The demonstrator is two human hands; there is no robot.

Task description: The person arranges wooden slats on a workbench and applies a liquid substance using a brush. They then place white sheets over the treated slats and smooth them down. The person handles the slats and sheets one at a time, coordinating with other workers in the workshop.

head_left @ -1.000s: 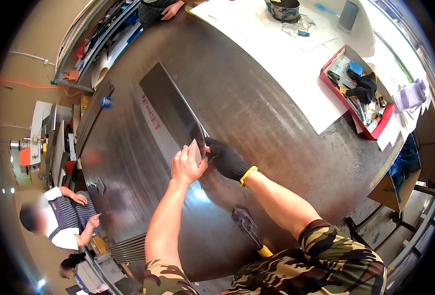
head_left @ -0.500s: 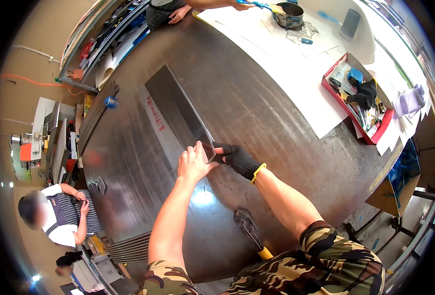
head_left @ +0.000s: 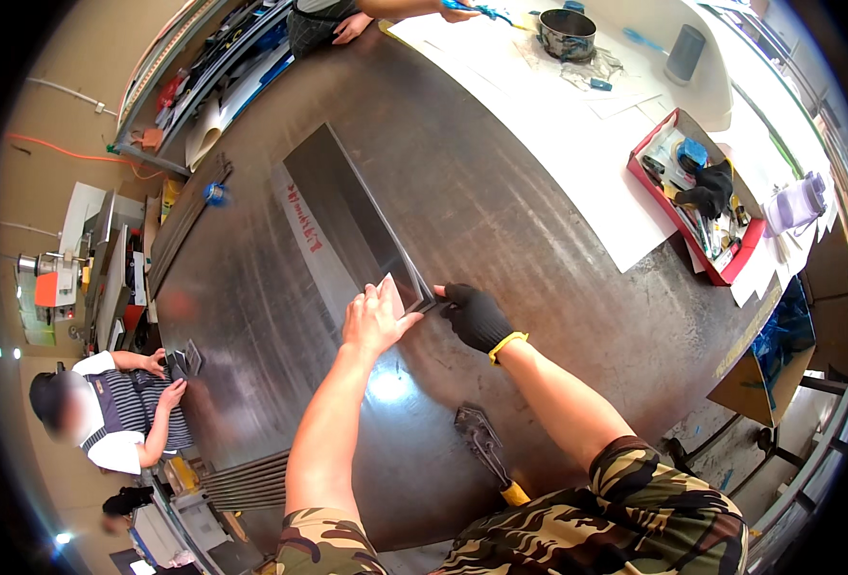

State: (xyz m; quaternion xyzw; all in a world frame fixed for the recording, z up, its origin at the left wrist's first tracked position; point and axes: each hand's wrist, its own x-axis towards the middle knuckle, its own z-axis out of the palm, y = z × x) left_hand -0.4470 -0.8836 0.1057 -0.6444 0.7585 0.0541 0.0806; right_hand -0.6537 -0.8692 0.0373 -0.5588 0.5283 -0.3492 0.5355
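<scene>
1. Your left hand [head_left: 374, 321] lies flat, fingers spread and clutching nothing, on the near end of the long metal strip [head_left: 352, 216], which rests on the steel tabletop [head_left: 539, 249]
2. Your gloved right hand [head_left: 477, 316] pinches that same end at its right edge, just beside the left
3. The strip's long axis runs away from both grips, up and to your left; both hands are equally near

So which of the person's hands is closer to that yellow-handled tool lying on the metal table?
Right. The gloved right hand sits above the yellow-handled tool, on the tool's side of the table. The bare left hand lies further to its left, on the folded metal sheet.
</scene>
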